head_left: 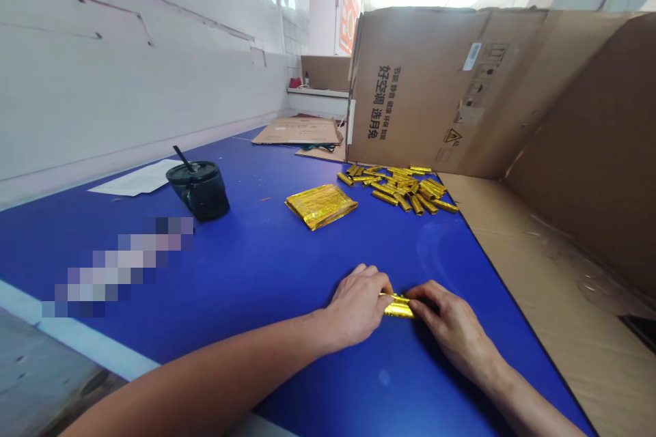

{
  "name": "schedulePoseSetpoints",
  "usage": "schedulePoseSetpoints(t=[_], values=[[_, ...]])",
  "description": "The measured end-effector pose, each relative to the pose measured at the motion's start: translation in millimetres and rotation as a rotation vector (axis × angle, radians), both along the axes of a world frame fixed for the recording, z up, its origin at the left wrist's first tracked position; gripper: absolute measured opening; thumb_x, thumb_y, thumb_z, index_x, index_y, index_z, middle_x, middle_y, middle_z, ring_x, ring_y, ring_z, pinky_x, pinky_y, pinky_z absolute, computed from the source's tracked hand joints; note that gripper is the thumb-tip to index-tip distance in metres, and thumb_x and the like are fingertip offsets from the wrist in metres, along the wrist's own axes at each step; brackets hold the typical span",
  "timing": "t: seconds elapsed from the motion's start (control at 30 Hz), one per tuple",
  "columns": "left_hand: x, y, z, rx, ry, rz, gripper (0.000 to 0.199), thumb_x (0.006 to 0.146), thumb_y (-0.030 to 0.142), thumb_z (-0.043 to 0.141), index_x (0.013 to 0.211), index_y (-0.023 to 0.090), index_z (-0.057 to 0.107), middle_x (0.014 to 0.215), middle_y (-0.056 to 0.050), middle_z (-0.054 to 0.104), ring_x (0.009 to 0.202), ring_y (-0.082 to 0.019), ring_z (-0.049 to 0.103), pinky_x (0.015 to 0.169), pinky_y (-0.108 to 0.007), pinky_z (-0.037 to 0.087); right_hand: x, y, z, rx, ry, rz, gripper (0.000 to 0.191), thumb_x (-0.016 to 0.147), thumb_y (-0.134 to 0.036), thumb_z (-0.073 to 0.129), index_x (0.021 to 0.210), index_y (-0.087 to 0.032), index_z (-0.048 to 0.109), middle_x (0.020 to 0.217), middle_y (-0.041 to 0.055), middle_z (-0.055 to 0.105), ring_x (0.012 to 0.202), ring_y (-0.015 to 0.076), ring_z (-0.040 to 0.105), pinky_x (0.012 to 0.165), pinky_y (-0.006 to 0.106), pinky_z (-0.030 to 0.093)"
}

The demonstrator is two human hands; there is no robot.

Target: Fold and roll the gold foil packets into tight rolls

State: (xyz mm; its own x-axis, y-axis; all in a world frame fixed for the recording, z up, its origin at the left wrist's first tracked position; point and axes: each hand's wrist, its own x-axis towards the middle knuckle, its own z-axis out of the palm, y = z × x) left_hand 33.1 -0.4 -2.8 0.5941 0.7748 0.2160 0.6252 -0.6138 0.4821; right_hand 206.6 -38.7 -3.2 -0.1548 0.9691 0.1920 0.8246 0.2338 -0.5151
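Between my hands, low over the blue table, is a piece of shiny gold foil paper (398,308), partly rolled or folded. My left hand (360,302) pinches its left end, and my right hand (451,321) grips the right end between thumb and fingers. The fingers hide both ends of the foil. Beyond my hands lies a flat stack of gold foil sheets (320,205). Farther back on the right is a heap of small rolled gold foil tubes (404,186), lying every which way.
A dark lidded mug (199,190) with a straw or spoon handle stands left, by a white paper sheet (136,177). A large cardboard box (425,95) rises behind the tubes and along the right edge. Flattened cardboard (296,130) lies at the table's (246,259) far end.
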Motion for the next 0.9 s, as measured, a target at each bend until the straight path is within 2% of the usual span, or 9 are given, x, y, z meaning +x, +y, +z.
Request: schedulePoseSetpoints(t=[0.13,0.33,0.47,0.63,0.73,0.8,0.83,0.9], values=[[0.3,1.2,0.3,0.015,0.039,-0.005,0.01,0.079,0.021,0.043,0.08,0.019,0.053,0.08,0.0,0.054,0.08,-0.015,0.046,0.071,-0.027,0.038,-0.9,0.0,0.6,0.004,-0.001,0.004,0.019,0.079,-0.026,0.04,0.076,-0.021,0.058,0.074,0.0019,0.061,0.067,0.0156,0.057,0.059,0.026,0.042],[0.5,0.5,6.6,0.019,0.097,-0.022,0.013,0.077,0.027,0.045,0.085,0.018,0.052,0.083,-0.002,0.056,0.082,-0.018,0.048,0.071,-0.029,0.039,0.3,3.9,4.1,-0.08,0.004,0.009,0.017,0.076,-0.023,0.04,0.069,-0.02,0.055,0.066,0.0005,0.058,0.061,0.0146,0.053,0.056,0.025,0.04],[3.1,4.2,13.4,-0.062,0.179,-0.038,0.02,0.073,0.034,0.048,0.087,0.02,0.055,0.082,-0.003,0.058,0.082,-0.02,0.051,0.068,-0.03,0.041,3.4,9.8,6.1,-0.155,0.01,0.057,0.014,0.074,-0.022,0.043,0.068,-0.02,0.056,0.065,-0.0008,0.058,0.061,0.0138,0.053,0.057,0.024,0.04],[6.4,10.4,21.2,-0.218,0.251,-0.032,0.013,0.067,0.03,0.051,0.073,0.022,0.059,0.074,-0.002,0.061,0.072,-0.02,0.056,0.058,-0.026,0.039,3.8,11.4,8.6,-0.183,0.046,0.077,0.014,0.075,-0.023,0.044,0.068,-0.019,0.056,0.065,-0.0005,0.057,0.062,0.0141,0.053,0.059,0.025,0.041],[2.0,11.5,22.7,-0.237,0.18,-0.041,0.012,0.069,0.029,0.049,0.072,0.021,0.057,0.072,-0.001,0.061,0.068,-0.017,0.056,0.056,-0.024,0.038,0.7,9.1,11.9,-0.073,0.087,0.099,0.016,0.076,-0.024,0.043,0.067,-0.019,0.056,0.081,0.0042,0.058,0.08,0.018,0.054,0.07,0.029,0.042],[-2.1,11.6,21.4,-0.254,0.082,-0.05,0.013,0.071,0.029,0.048,0.073,0.019,0.055,0.072,0.0,0.061,0.067,-0.015,0.056,0.055,-0.023,0.038,-1.3,7.5,13.9,-0.003,0.146,0.125,0.017,0.077,-0.026,0.044,0.067,-0.019,0.056,0.092,0.0064,0.057,0.095,0.0207,0.05,0.078,0.032,0.04],[-3.6,11.4,20.2,-0.278,0.02,-0.058,0.013,0.072,0.029,0.047,0.074,0.018,0.054,0.072,0.0,0.06,0.066,-0.014,0.056,0.055,-0.022,0.038,-2.1,6.5,14.5,0.005,0.185,0.13,0.018,0.078,-0.027,0.044,0.068,-0.019,0.056,0.091,0.0063,0.057,0.094,0.0206,0.05,0.077,0.032,0.04],[-4.5,10.6,17.4,-0.378,-0.106,-0.075,0.014,0.074,0.028,0.045,0.078,0.017,0.051,0.068,0.0,0.059,0.062,-0.012,0.056,0.052,-0.021,0.039,-3.1,3.9,15.2,-0.028,0.262,0.107,0.02,0.079,-0.031,0.042,0.071,-0.018,0.055,0.076,0.0036,0.058,0.077,0.0174,0.055,0.067,0.028,0.044]])
